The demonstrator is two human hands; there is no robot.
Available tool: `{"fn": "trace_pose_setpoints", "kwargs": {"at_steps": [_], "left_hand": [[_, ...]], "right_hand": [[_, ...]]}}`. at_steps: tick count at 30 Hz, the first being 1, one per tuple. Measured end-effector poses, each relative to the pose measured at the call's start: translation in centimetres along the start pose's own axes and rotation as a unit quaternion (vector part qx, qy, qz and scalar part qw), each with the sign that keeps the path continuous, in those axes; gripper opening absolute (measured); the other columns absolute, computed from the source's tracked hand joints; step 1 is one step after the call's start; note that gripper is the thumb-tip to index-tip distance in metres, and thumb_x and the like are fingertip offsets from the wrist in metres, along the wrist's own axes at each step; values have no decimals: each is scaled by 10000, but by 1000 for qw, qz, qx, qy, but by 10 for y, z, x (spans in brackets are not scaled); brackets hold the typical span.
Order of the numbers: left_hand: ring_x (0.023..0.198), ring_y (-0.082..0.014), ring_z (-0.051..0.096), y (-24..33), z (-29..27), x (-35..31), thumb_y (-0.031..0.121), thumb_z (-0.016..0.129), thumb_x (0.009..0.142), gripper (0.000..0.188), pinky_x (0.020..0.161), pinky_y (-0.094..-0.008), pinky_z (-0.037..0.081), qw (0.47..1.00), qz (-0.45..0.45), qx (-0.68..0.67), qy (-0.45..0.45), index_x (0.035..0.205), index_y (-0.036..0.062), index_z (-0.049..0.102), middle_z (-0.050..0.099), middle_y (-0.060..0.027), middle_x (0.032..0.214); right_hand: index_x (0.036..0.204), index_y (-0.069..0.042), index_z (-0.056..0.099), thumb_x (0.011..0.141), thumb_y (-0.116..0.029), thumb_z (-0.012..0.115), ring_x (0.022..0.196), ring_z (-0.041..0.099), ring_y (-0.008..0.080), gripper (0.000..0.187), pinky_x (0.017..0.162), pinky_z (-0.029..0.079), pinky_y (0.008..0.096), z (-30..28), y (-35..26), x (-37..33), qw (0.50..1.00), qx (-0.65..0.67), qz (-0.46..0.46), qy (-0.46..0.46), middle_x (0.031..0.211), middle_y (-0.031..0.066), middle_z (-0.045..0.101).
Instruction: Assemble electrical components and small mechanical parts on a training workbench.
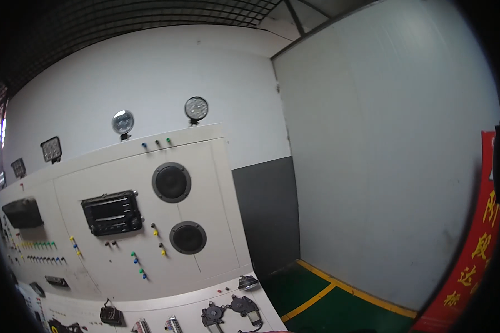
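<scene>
two black motors (pixel 243 305) low on the white ledge (pixel 189 306), position relative to fingers unclear, with both hands out of view; cannot tell whether spread, pressed together or pinching. above the motors, two round speakers (pixel 171 182); farther left, a black radio (pixel 112 213).

Black motor (pixel 212 314) cut off at bottom; red banner (pixel 471 265) at right.

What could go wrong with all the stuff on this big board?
The black motor by the lower panel's right end might get knocked if it's loose; I can't tell whether it's fixed.

The rightmost round lamp sticks up above the board, so a bump could perhaps bend or crack it.
</scene>
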State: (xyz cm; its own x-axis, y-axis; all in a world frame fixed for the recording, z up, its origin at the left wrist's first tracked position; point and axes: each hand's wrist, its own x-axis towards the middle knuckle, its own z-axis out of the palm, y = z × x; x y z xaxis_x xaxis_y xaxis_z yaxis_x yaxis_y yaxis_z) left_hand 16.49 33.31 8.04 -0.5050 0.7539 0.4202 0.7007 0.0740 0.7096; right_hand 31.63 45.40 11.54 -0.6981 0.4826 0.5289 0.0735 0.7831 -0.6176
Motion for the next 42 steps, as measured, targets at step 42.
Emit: {"fn": "trace_pose_setpoints", "kwargs": {"at_steps": [42], "left_hand": [[718,-318,660,-10,9,3,138,700,891,136,629,-392,529,999,23,47,4,996,55,676,664,-105,829]], "right_hand": [[938,-82,649,834,-77,705,711,626,297,118,579,487,410,39,59,-2,999,-30,14,-38,825,87,607]]}}
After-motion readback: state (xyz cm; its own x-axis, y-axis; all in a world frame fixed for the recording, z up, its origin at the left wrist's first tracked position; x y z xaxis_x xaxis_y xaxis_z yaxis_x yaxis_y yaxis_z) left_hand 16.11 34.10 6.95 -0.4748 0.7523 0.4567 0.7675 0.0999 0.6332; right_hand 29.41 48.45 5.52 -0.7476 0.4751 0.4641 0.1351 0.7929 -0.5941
